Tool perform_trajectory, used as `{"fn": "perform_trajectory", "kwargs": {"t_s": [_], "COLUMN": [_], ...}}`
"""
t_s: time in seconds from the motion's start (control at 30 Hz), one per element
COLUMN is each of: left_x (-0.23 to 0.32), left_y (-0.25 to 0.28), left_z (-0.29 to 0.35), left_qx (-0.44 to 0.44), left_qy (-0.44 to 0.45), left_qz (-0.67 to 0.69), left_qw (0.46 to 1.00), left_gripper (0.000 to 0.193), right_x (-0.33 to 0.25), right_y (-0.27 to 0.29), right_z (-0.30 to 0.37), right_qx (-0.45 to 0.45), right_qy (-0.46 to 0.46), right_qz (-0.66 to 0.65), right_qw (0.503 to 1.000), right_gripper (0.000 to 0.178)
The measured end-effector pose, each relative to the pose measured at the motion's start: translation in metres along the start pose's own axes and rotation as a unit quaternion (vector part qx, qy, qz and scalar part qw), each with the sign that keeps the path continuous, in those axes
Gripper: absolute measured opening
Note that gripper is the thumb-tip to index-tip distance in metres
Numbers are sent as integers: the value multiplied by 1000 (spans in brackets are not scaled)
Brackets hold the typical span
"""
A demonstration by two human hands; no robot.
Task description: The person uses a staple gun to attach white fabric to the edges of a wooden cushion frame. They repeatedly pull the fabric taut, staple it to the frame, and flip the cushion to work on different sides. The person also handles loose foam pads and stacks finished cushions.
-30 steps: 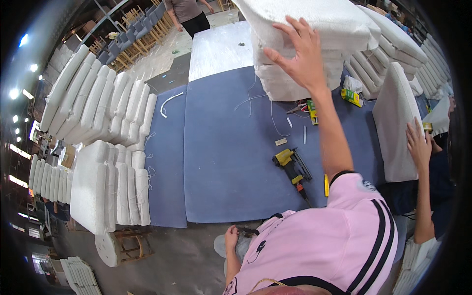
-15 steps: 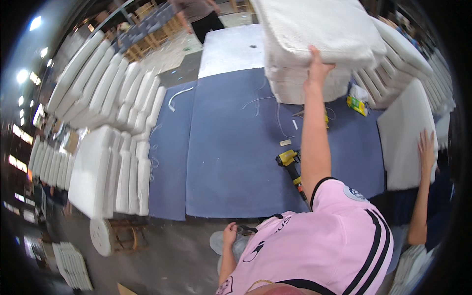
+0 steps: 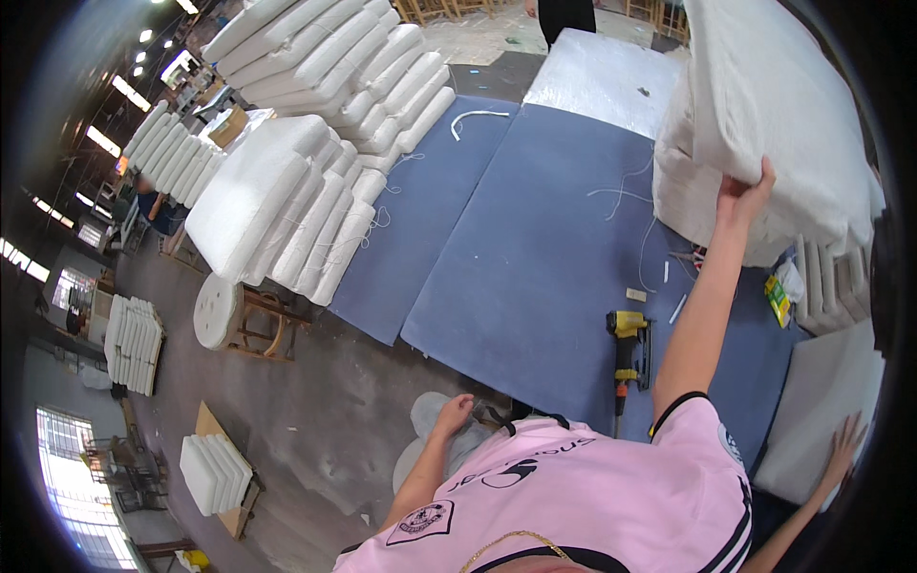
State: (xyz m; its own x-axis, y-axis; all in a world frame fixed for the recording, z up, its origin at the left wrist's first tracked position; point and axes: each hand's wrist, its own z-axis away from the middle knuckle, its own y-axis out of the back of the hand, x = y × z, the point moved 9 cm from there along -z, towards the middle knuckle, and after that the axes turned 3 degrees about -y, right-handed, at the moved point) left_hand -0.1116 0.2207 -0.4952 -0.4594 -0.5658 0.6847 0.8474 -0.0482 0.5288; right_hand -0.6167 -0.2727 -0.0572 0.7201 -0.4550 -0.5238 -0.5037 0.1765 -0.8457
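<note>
At the far right of the blue-covered bench, the right hand is gripping the near edge of a large white cushion, which is lying on top of a white stack. Its fingers are clamping on that edge, their tips disappearing beneath the fabric while the thumb is showing outside. The cushion is running out of view at the top, and its far side is staying hidden.

Low by the person's body, the left hand is hanging near a grey form that is hard to make out. Its fingers are curling together, but whether they are holding anything I cannot tell.

On the bench, a yellow-and-black power tool is lying just left of the right forearm, its lower end running toward the pink shirt. A red-handled tool is mostly hiding behind the forearm. Beyond it, a green-and-yellow packet is lying near the right side.

At lower right, a co-worker's hand is touching a pale cushion; the rest of that person is mostly falling outside the view. Beyond the far end, another person is standing, cut off at the top.
</note>
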Motion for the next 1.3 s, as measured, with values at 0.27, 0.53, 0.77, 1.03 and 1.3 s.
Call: {"fn": "perform_trajectory", "kwargs": {"t_s": [0.27, 0.53, 0.77, 1.03, 1.3], "left_x": [6, -3, 32, -101, -149], "left_y": [-9, 0, 102, 102, 90], "left_z": [-14, -37, -26, 50, 86], "left_qx": [-6, -19, 126, 234, 266], "left_qy": [34, -12, 20, 83, 90], "left_qz": [16, 15, 78, 166, 231], "left_qw": [999, 1000, 989, 954, 932], "left_gripper": [43, 43, 42, 38, 39], "right_x": [20, -50, -117, -151, -11], "right_y": [120, 214, 157, 142, 126], "right_z": [29, 63, 63, 97, 171], "right_qx": [15, 59, 66, -23, -82], "right_qy": [-68, -54, 17, 48, -200], "right_qz": [-56, 26, 96, 175, 140], "right_qw": [996, 996, 993, 983, 966], "right_gripper": [65, 76, 67, 69, 72]}}
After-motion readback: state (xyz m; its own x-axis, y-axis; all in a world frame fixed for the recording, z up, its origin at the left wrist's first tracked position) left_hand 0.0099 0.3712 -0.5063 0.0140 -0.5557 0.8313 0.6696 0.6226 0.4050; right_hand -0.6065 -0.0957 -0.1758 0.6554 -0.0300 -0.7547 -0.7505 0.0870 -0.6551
